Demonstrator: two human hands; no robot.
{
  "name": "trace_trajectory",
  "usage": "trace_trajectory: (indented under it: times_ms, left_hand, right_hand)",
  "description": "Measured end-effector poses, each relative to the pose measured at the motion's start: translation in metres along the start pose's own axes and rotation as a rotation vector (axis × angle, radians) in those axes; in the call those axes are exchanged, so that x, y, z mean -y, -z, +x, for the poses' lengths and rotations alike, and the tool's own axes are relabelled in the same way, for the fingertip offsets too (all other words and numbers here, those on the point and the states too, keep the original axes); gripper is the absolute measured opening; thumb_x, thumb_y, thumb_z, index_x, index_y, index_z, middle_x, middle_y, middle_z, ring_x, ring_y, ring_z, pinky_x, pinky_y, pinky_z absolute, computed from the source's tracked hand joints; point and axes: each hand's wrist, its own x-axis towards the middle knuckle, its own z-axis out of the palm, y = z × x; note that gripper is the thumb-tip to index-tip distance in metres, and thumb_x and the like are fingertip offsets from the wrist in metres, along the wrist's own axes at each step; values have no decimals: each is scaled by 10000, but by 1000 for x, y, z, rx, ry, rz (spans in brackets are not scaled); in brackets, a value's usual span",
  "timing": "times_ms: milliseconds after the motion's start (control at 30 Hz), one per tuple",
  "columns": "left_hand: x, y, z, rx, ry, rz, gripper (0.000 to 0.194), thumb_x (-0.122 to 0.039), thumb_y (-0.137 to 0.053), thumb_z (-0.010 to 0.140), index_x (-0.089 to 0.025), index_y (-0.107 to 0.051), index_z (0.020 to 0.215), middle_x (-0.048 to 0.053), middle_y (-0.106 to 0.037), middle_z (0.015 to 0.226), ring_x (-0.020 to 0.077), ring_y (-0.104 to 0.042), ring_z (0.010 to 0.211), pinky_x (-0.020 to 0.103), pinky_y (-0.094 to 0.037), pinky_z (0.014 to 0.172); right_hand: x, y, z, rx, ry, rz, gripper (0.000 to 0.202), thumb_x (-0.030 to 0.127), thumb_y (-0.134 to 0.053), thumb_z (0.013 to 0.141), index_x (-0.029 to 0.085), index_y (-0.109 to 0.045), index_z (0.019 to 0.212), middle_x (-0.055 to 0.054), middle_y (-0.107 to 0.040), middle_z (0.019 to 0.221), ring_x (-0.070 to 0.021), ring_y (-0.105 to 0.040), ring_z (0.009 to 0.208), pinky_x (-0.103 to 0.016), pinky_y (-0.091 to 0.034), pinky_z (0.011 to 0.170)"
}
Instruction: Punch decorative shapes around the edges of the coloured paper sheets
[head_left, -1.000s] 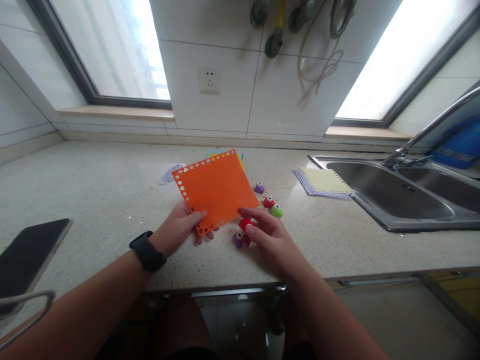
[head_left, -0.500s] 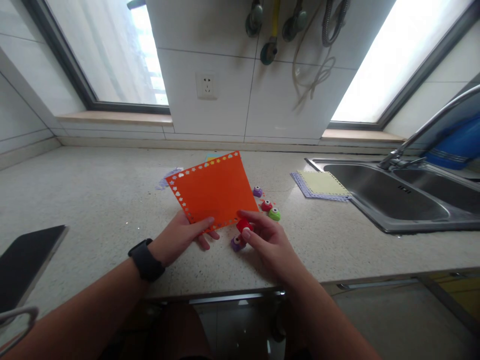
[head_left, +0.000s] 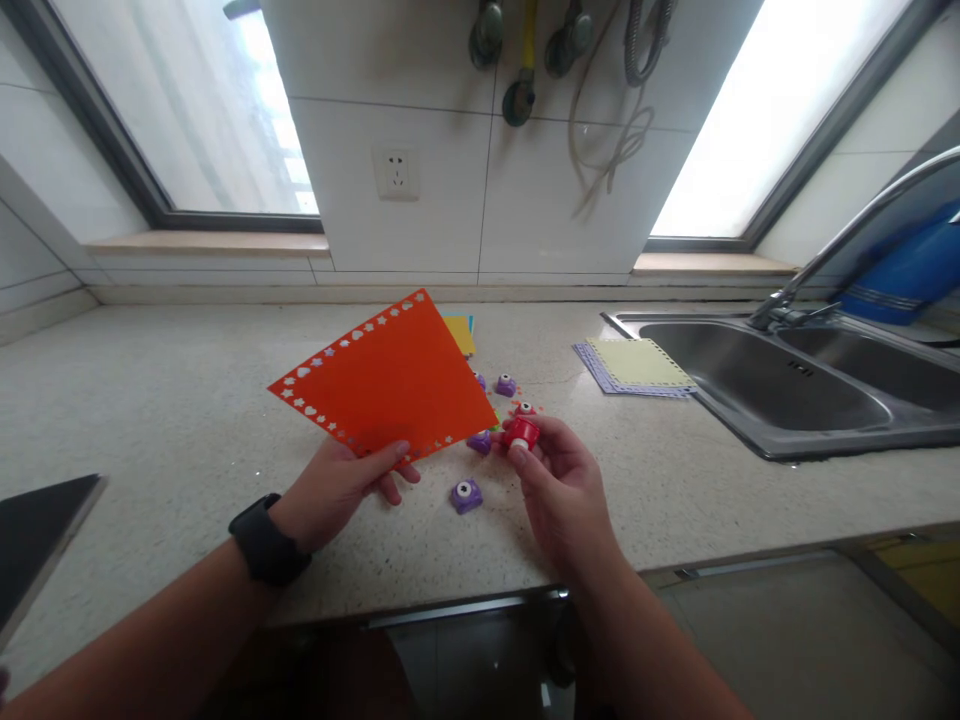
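An orange sheet of paper (head_left: pixel 386 380), tilted above the counter, has small star and heart holes along its upper-left, lower-left and part of its lower edge. My left hand (head_left: pixel 341 490) pinches it at the lower edge, thumb on top. In my right hand (head_left: pixel 566 480) is a red craft punch (head_left: pixel 521 433) with a white button, held between thumb and fingers just off the sheet's right corner. A purple craft punch (head_left: pixel 466 495) lies on the counter between my hands. Another purple punch (head_left: pixel 506 385) and a red one (head_left: pixel 526 409) lie beyond; others are partly hidden by the sheet.
Yellow and blue paper (head_left: pixel 460 333) lies behind the orange sheet. To the right, a stack of pale yellow and lilac punched sheets (head_left: pixel 637 363) rests beside the steel sink (head_left: pixel 757 400). A dark flat object (head_left: pixel 45 540) sits at the left. Orange bits are scattered near the punches.
The red punch has come away from the orange sheet's lower edge, moving right with my right hand. My left hand has turned the sheet and shifted it left, uncovering the yellow paper.
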Motion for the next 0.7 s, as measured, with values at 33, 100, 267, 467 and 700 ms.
trace_trajectory:
  times_ms: [33, 100, 267, 467, 700]
  left_hand:
    - [0, 0, 0, -8, 0, -3, 257, -309, -815, 791, -139, -694, 941, 33, -701, 812, 178, -689, 642, 233, -531, 424]
    - [-1, -1, -1, -24, 10, 0, 249, -316, -824, 780, -137, -697, 899, 34, -705, 773, 179, -682, 622, 241, -533, 428]
    - [-2, -1, -1, -23, 23, 20, 248, -360, -824, 772, -145, -711, 817, 45, -727, 670, 146, -634, 522, 237, -529, 453]
    - [-2, 1, -4, -12, 46, 58, 219, -365, -796, 786, -161, -735, 737, 54, -744, 641, 128, -614, 478, 238, -535, 503]
    - [-4, -1, -4, -24, 54, 75, 232, -361, -820, 754, -145, -736, 753, 60, -749, 631, 141, -617, 474, 246, -526, 496]
  right_hand:
    - [1, -1, -1, 1, 9, -8, 299, 221, -841, 774, 276, -690, 1026, -3, -727, 983, -172, -721, 945, -351, -571, 915]
    - [2, -2, -3, 12, 32, -31, 332, 199, -851, 754, 274, -683, 1030, -16, -726, 1005, -176, -719, 945, -348, -581, 897]
    - [4, -2, -7, 63, 93, -98, 363, 175, -857, 732, 274, -687, 1036, -20, -697, 969, -159, -697, 874, -313, -593, 827]
    - [4, -4, -8, 106, 86, -112, 382, 165, -855, 732, 272, -670, 1049, -8, -683, 902, -153, -697, 840, -294, -581, 795]
    - [5, -6, -7, 110, 61, -127, 388, 194, -864, 721, 255, -655, 1042, -2, -665, 878, -169, -708, 842, -317, -586, 788]
